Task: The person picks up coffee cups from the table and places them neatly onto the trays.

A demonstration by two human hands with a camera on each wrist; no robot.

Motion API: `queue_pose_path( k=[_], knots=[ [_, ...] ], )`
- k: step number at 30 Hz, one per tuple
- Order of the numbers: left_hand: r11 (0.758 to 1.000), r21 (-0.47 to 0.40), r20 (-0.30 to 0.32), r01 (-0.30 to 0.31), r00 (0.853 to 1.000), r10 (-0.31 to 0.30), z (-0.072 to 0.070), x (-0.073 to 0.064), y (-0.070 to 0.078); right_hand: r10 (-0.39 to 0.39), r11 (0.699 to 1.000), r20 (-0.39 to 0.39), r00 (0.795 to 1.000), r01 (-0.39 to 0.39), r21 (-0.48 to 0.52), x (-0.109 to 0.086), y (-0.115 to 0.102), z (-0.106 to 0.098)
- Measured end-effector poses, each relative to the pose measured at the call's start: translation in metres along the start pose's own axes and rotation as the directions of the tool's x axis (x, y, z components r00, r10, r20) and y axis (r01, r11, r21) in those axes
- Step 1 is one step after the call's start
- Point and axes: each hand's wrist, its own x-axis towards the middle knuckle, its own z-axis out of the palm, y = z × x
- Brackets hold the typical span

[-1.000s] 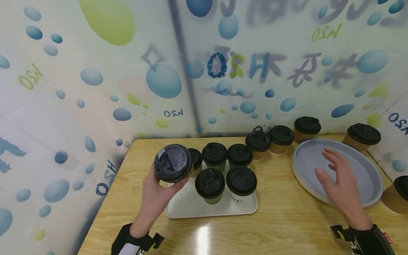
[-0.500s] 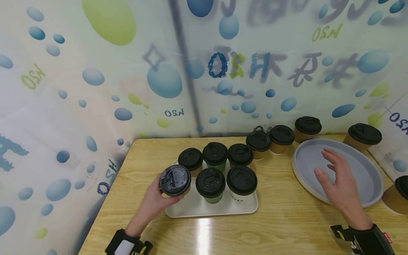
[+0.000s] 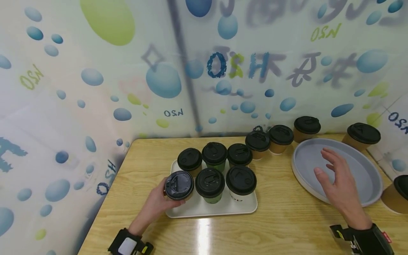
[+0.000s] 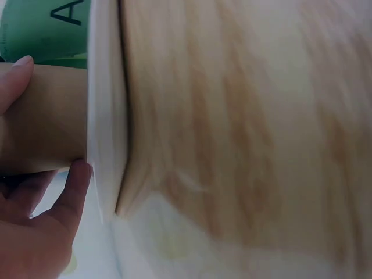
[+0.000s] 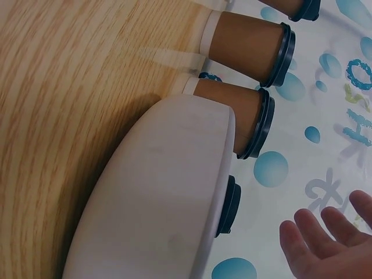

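Note:
My left hand grips a brown paper coffee cup with a black lid at the front left of the white rectangular tray. In the left wrist view, thumb and fingers go round the brown cup, whose base is at the tray's edge. Several other lidded cups stand on that tray, among them a green cup beside the held one and a white cup at the front right. Over the round grey tray hovers my right hand, fingers loosely spread, holding nothing.
Brown lidded cups stand along the back of the wooden table. Another brown cup is behind the round tray, and one more sits at the far right. A printed backdrop rises behind the table.
My left hand has lowered the brown cup onto the tray's front left and shifted it slightly right, uncovering the cup behind. The right hand stays in place.

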Motion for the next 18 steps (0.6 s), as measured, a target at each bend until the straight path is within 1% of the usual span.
queue_pose_path(
  k=[6,13,15,18],
  knots=[
    [1.000,-0.005,0.020,0.025,1.000,-0.025,0.0031,0.0038,-0.0051,0.005,1.000,0.009,1.000,-0.005,0.015,-0.0006,0.0001,-0.0006],
    [1.000,0.022,0.031,-0.005,0.999,0.005,0.0056,0.0050,-0.0085,0.000,1.000,0.016,1.000,0.000,0.014,-0.0011,-0.0011,0.0000],
    [1.000,0.011,0.043,0.005,0.999,-0.005,0.0047,0.0045,-0.0092,-0.003,1.000,0.018,1.000,0.003,0.015,-0.0011,-0.0014,0.0004],
    [1.000,0.005,0.063,0.021,0.998,-0.022,-0.0020,0.0021,-0.0082,-0.009,1.000,0.020,1.000,0.008,0.016,-0.0010,-0.0014,0.0010]
  ],
)
